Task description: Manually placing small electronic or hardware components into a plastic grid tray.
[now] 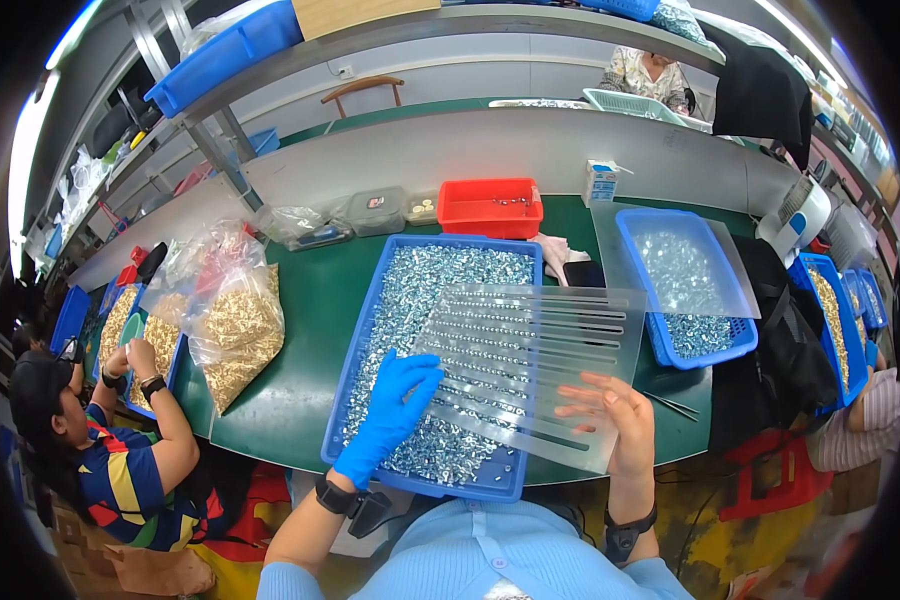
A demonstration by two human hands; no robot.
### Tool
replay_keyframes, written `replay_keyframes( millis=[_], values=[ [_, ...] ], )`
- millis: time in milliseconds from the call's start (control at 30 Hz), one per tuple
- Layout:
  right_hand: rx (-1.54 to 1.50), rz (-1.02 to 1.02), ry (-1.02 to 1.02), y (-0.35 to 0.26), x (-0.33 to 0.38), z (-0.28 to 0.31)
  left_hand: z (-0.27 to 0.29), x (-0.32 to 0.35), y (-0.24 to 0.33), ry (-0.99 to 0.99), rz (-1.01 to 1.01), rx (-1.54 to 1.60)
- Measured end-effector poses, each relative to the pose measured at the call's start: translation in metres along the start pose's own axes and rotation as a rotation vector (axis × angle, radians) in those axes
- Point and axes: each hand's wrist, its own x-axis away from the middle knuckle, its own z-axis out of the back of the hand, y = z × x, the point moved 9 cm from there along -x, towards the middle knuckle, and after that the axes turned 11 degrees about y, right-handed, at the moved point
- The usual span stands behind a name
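Clear plastic slotted sheet [530,360], flat, ribbed with long parallel channels, lying tilted across a blue tray [370,300] heaped with small silvery metal parts [420,280]. Right hand [610,415], bare, holds the sheet's near right corner, fingers spread apart along its face. Left hand [395,400], in a blue glove, rests palm-down on the parts at the sheet's left edge, fingers loosely apart. Tray sits on a green workbench [310,320]. Beyond: a red bin [490,207], a second blue basket [690,300] under another clear sheet, and bags of brass-coloured parts [235,335] to the left. Workshop with shelving overhead; a seated person [120,440] works at left.
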Motion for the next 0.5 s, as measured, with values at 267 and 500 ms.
replay_keyframes(
  millis=[267, 500],
  values=[
    [0.022, 0.033, 0.053, -0.003, 0.000, 0.001, -0.037, -0.026, 0.070, 0.032, -0.151, -0.106],
    [-0.001, 0.009, 0.060, 0.002, 0.001, 0.004, -0.053, -0.026, 0.072, -0.001, -0.110, -0.175]
  ],
)
